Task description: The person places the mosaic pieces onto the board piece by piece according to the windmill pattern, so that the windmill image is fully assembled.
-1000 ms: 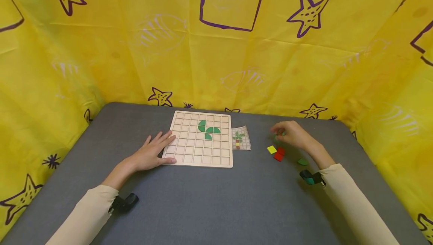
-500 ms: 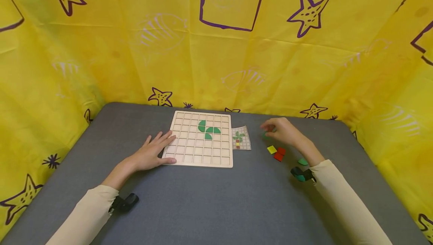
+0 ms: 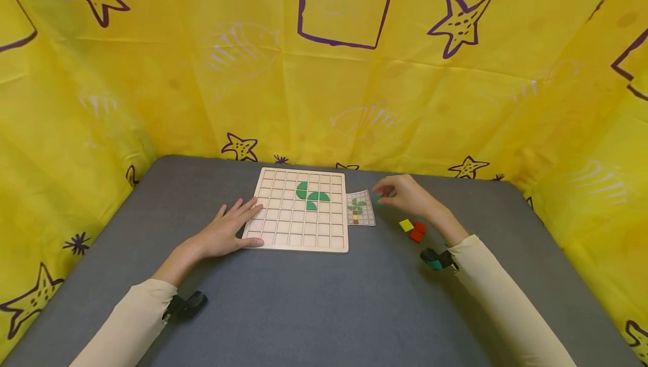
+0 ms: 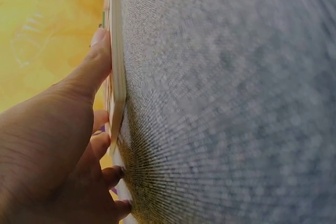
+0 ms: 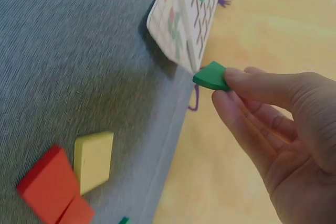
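A wooden grid board (image 3: 283, 237) lies on the grey table, with several green quarter-circle tiles (image 3: 302, 190) set in its upper right cells. My left hand (image 3: 223, 233) rests spread on the board's left edge, its thumb at the front left corner. In the right wrist view, my right hand (image 5: 283, 114) pinches a green quarter-circle tile (image 5: 211, 76) between thumb and fingers. It hovers just right of the printed pattern card (image 3: 361, 207), which touches the board's right side. Below that hand lie a yellow square tile (image 3: 406, 225) and red square tiles (image 3: 417, 235).
Another green tile (image 5: 124, 220) lies on the table, mostly hidden by the right wrist in the head view. A yellow patterned cloth (image 3: 283, 91) hangs behind the table's (image 3: 324, 310) back edge and along both sides. Each wrist wears a black strap.
My right hand has moved left with the green tile, from above the loose tiles to beside the card. My left hand and the board have stayed put.
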Available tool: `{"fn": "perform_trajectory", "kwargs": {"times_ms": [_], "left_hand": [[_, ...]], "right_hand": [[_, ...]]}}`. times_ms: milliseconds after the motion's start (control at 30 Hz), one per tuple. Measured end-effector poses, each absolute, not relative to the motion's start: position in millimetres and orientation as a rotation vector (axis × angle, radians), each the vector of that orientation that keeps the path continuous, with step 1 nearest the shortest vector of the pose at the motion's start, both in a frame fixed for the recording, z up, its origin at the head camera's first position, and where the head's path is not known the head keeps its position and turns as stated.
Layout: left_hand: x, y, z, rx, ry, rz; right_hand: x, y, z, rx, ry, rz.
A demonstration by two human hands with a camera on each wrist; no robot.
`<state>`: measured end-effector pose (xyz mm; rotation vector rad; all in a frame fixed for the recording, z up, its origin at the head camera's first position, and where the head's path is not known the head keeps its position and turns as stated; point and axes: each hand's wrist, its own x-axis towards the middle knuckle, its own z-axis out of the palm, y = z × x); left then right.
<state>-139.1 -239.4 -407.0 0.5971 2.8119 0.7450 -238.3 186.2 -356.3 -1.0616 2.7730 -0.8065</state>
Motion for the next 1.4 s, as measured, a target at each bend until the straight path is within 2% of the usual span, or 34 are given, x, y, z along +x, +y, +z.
{"fn": "perform_trajectory", "kwargs": {"times_ms": [1400], "left_hand": [[-141.2, -237.8, -411.0, 0.602, 2.811, 0.762]], "right_hand": [[-228.4, 91.4, -391.8, -1.123, 2.653, -1.093]]}}
